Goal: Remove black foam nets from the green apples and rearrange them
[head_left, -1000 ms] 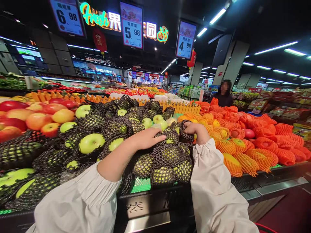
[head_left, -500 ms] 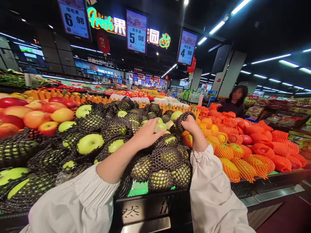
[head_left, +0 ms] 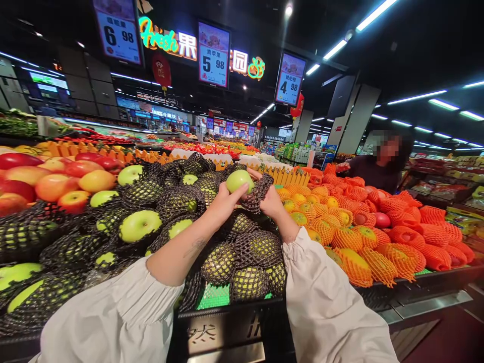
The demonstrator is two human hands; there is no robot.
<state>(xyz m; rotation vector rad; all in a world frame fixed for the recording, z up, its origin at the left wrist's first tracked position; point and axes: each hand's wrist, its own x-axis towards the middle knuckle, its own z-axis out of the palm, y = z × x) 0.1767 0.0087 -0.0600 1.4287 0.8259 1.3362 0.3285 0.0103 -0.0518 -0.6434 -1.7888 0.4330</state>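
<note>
A bare green apple [head_left: 239, 180] is gripped by my left hand [head_left: 226, 200], with the thumb across its near side. Right beside it, my right hand [head_left: 271, 200] is closed on a black foam net sleeve [head_left: 257, 195], whose mouth touches the apple's right side. I cannot tell how far the apple sits inside the net. Both hands are above a heap of green apples, many wrapped in black nets, such as the netted apple [head_left: 257, 247] below my wrists. An apple partly out of its net [head_left: 140, 225] lies to the left.
Red-yellow apples [head_left: 56, 182] are heaped at the left. Oranges in orange nets [head_left: 346, 214] and fruit in red nets [head_left: 410, 209] fill the right. A low picket divider [head_left: 291, 177] runs behind. A person [head_left: 381, 164] stands beyond the right display. The crate's black front edge [head_left: 234, 308] is near me.
My left hand has lifted the green apple off the heap. My right hand has moved left with the black net, bringing it to the apple. The person at right has shifted rightward in view.
</note>
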